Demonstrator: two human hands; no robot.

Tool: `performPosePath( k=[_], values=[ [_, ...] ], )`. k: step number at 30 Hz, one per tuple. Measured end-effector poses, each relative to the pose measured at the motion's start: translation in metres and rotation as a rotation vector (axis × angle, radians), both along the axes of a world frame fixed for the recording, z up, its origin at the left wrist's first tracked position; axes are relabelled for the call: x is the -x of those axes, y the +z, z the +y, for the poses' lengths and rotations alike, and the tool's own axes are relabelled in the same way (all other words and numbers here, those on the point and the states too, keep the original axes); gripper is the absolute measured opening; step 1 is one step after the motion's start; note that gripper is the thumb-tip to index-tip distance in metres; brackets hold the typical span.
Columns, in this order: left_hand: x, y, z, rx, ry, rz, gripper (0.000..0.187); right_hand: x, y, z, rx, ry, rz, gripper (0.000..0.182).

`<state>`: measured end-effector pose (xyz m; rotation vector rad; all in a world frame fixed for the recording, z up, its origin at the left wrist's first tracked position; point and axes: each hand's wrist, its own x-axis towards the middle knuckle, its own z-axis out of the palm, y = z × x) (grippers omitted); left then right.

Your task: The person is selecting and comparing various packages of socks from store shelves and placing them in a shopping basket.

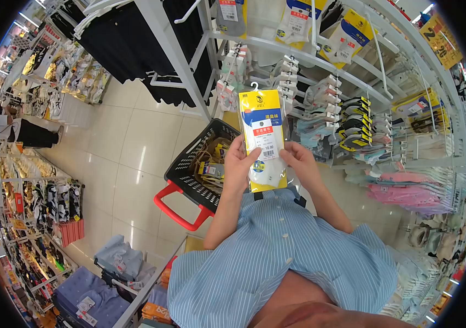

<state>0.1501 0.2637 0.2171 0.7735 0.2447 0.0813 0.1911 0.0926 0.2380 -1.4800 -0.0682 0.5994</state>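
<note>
As both hands (238, 162) (301, 162) hold packet (268, 119), label (267, 143) reads "10.00".

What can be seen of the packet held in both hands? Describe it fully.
The packet is tall and flat, seemingly glossy clear plastic around a yellow and blue card. A white hook tops it; a white, red-banded sticker reads 10.00. Pale fabric shows below. It looks unopened, hook end farthest from the body, gripped at its sides by the left hand and right hand, thumbs in front.
</note>
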Motion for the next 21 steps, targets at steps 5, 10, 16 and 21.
performPosePath(
  k=[5, 10, 16, 21],
  values=[
    [-0.001, 0.002, 0.000, -0.028, 0.049, 0.001, 0.043, 0.001, 0.006, 0.002, 0.084, 0.013, -0.076, 0.020],
    [0.001, 0.014, 0.000, -0.036, 0.068, -0.034, 0.044, -0.001, 0.007, 0.004, -0.025, -0.002, -0.056, 0.024],
    [-0.001, 0.016, 0.000, -0.026, 0.065, -0.044, 0.042, -0.003, 0.012, 0.006, -0.070, -0.002, -0.088, 0.025],
    [-0.001, 0.017, 0.001, -0.035, 0.057, -0.033, 0.042, -0.004, 0.011, 0.005, -0.052, 0.018, -0.111, 0.025]
  ],
)
